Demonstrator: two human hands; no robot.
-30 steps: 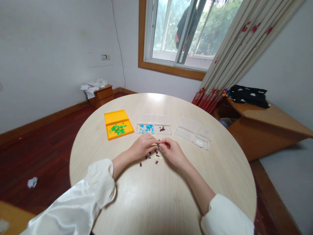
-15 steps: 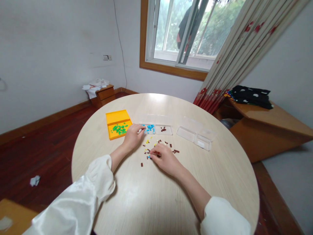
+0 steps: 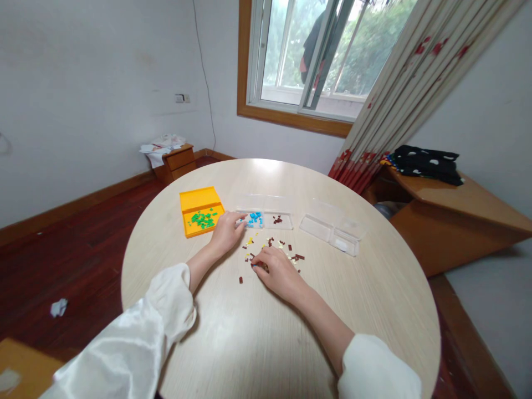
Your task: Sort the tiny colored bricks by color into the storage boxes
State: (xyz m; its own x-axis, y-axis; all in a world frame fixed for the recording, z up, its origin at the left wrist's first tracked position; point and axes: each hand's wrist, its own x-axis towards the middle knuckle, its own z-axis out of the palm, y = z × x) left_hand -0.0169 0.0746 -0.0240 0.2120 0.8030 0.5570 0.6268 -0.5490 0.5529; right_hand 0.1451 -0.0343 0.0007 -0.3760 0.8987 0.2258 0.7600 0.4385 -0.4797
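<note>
My left hand point(image 3: 226, 230) is over the left side of a clear plastic case point(image 3: 278, 226), its thumb and forefinger apart. Small blue bricks point(image 3: 255, 219) lie in that half of the case. Low over the table, my right hand point(image 3: 276, 269) pinches a tiny blue brick point(image 3: 254, 265) between thumb and fingertips, mostly covered by them. Around it lie scattered brown bricks point(image 3: 290, 247) and yellow bricks point(image 3: 250, 241), with pale ones among them. A few brown bricks point(image 3: 277, 219) sit in the right half of the clear case.
A yellow case point(image 3: 200, 197) holding green bricks point(image 3: 203, 220) stands open at the left. Another open clear case point(image 3: 316, 226) lies to the right. The round table point(image 3: 257, 343) stands near a window and a side cabinet point(image 3: 453, 221) with black cloth on it. Outside, a person point(image 3: 313, 47) is partly visible.
My left thumb and forefinger have parted above the blue bricks. My right fingers have closed over the blue brick on the table, and the hand has shifted slightly left.
</note>
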